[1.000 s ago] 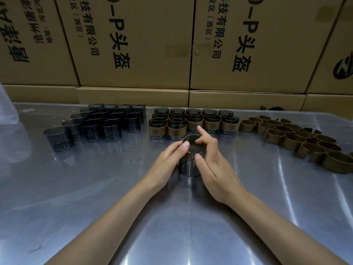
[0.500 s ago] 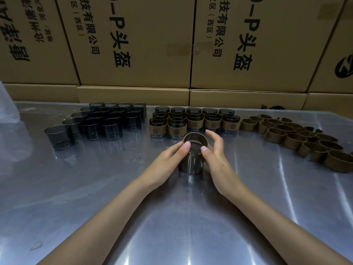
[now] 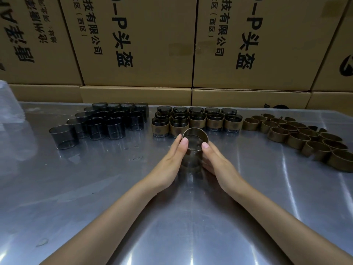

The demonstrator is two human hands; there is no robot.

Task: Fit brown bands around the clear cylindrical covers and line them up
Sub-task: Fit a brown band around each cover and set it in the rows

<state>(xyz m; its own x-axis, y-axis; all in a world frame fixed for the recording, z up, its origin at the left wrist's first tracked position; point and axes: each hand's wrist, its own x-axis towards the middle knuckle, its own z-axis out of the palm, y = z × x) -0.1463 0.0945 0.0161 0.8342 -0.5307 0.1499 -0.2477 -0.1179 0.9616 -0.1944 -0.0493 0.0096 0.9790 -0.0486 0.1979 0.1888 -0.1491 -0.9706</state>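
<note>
A clear cylindrical cover stands on the metal table in front of me, with a brown band sitting around its top rim. My left hand holds the cover's left side, its thumb tip on the band's near edge. On the other side my right hand holds it the same way, thumb on the band and fingers tucked against the lower wall. Just behind stand rows of banded covers. Bare dark clear covers are grouped at back left. Loose brown bands lie at the right.
Stacked cardboard boxes with printed characters wall off the table's far edge. Something clear and plastic sits at the far left edge. Bare metal stretches between me and the rows.
My right hand's fingers have come off the top and far side of the cover and dropped to its right wall. The band now shows as a full ring at the rim.
</note>
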